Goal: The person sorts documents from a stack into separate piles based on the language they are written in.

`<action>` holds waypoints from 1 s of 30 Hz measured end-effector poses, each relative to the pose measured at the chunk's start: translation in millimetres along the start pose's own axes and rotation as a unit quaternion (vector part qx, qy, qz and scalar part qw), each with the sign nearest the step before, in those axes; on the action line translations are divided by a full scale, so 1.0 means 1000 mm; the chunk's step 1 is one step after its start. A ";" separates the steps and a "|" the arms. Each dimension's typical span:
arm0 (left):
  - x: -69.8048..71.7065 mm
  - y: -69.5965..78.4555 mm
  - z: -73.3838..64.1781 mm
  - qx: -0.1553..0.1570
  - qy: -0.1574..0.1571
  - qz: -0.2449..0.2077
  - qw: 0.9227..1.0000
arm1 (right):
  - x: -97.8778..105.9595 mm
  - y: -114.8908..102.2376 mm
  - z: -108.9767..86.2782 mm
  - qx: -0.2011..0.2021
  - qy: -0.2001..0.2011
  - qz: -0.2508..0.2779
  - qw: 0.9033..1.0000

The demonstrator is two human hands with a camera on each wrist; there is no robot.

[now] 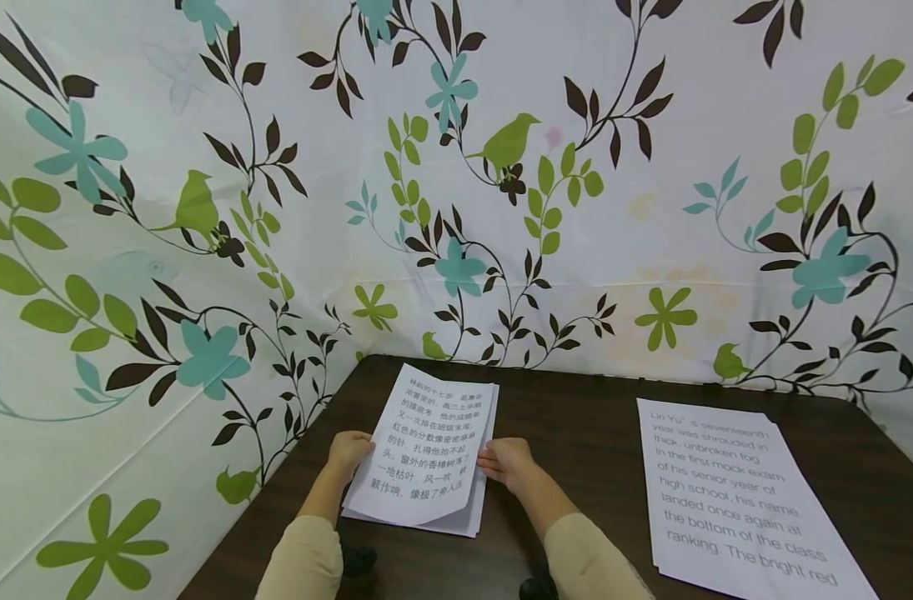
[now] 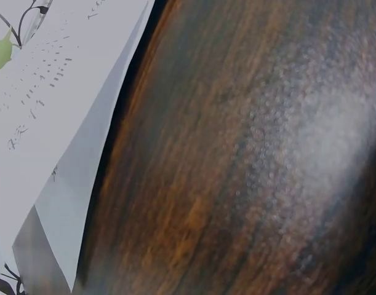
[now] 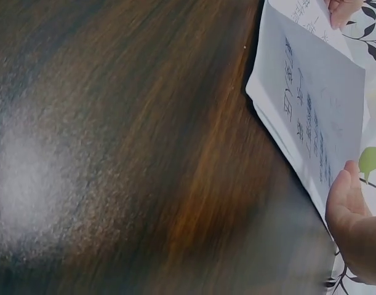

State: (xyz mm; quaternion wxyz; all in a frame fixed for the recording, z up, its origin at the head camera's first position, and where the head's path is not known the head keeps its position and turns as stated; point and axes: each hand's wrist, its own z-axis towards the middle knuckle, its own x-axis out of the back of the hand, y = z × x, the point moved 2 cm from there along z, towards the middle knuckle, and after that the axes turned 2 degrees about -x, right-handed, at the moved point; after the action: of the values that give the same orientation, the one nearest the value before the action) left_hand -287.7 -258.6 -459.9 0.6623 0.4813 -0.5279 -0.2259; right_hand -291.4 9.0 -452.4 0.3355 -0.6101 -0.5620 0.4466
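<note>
A sheet of paper point(image 1: 426, 442) printed with large Chinese characters lies uppermost on a small stack at the middle of the table, its lower part bowed upward. White sheets point(image 1: 456, 523) show beneath it along the lower and right edges. My left hand point(image 1: 348, 454) pinches the top sheet's left edge; in the right wrist view, that hand point(image 3: 343, 12) appears at the page's far side. At the right edge is my right hand point(image 1: 510, 462), with fairly straight fingers touching the paper's side. The right wrist view shows this hand point(image 3: 354, 224) with fingertips right at the sheet's edge.
Another stack of paper point(image 1: 726, 500), printed in English, lies to the right on the dark wooden table point(image 1: 576, 467). Behind and to the left hangs a white cloth point(image 1: 501, 317) patterned with leaves, flowers and birds.
</note>
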 end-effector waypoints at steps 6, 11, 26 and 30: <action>-0.001 -0.001 0.000 0.002 -0.003 -0.004 1.000 | 0.003 0.001 -0.002 -0.003 -0.001 -0.016 1.000; -0.003 -0.005 0.003 0.002 -0.013 0.002 1.000 | 0.006 0.002 -0.005 0.009 0.003 -0.057 0.998; 0.000 -0.001 -0.001 0.006 -0.014 0.011 1.000 | 0.017 0.007 -0.004 0.017 0.011 -0.120 0.993; 0.001 0.001 -0.004 0.014 -0.013 0.016 1.000 | 0.019 0.007 -0.005 0.016 0.012 -0.127 0.992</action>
State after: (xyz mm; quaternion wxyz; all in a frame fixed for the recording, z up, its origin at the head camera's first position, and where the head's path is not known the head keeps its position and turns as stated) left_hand -284.1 -257.1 -458.8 0.6519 0.4788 -0.5477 -0.2140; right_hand -284.7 26.8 -459.7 0.4057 -0.5337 -0.6240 0.4016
